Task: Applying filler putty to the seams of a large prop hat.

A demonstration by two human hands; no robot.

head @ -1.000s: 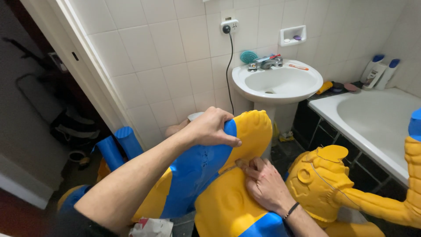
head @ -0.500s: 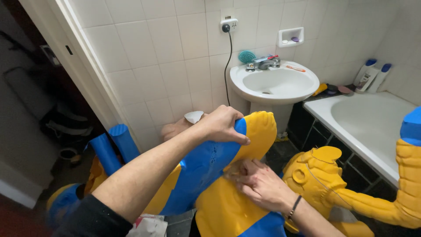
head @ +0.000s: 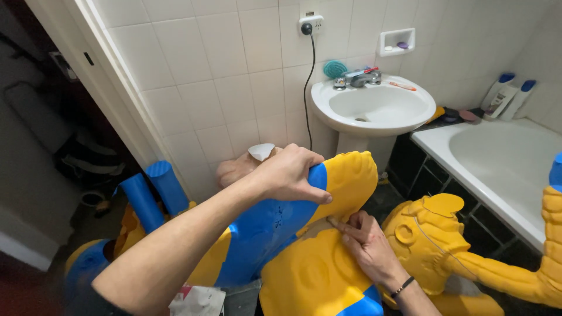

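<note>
Left hand (head: pixel 291 174) grips yellow-blue figure (head: pixel 275 228); right hand (head: pixel 366 243) presses it.

**Home bathroom, small, tiled**

Showing white wall tiles (head: pixel 234 64) all round. Standing against them, a pedestal sink (head: pixel 374 108) with tap (head: pixel 358 77), bathtub (head: pixel 503 161) lying beside it, bottles (head: pixel 508 96) sitting on the tub corner. Hanging from a wall socket (head: pixel 309 24), a black cord. Opening at left, a doorway (head: pixel 52 117).
</note>
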